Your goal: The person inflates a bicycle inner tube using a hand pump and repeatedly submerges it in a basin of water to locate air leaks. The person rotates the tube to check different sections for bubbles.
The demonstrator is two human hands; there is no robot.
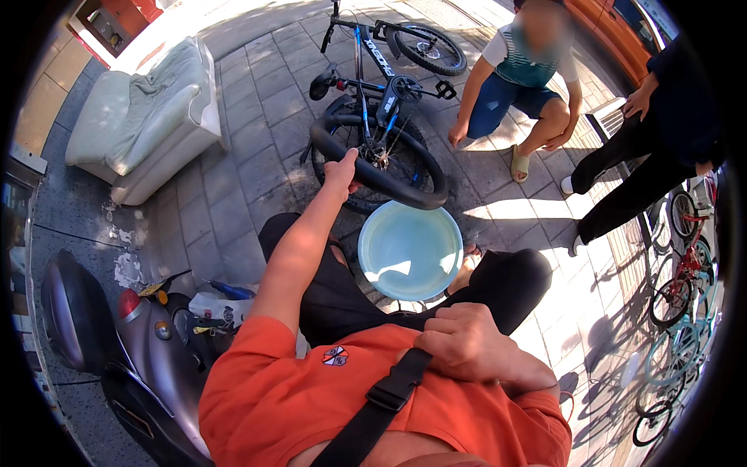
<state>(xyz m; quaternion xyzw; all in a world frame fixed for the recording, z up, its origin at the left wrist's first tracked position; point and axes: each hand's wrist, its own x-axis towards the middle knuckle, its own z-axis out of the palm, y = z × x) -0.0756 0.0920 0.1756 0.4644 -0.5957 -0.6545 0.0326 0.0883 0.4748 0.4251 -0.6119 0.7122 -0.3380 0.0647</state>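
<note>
My left hand [342,173] reaches forward with its fingers closed around the near left side of a black inner tube [424,194]. The tube looks plump and hangs in a loop over the rear wheel of a bicycle [377,70] lying on the paving. Just below the tube, between my legs, stands a pale blue basin [412,257] of water. My right hand [459,341] is closed in front of my chest, at the upper end of a black strap [373,412] with a buckle. Its fingertips are partly hidden.
A person [521,78] squats at the right beyond the basin; another in dark clothes [669,132] stands farther right. A worn pale sofa [156,117] stands at the left, a scooter [148,350] close by my left side. Several parked bicycles [677,303] line the right edge.
</note>
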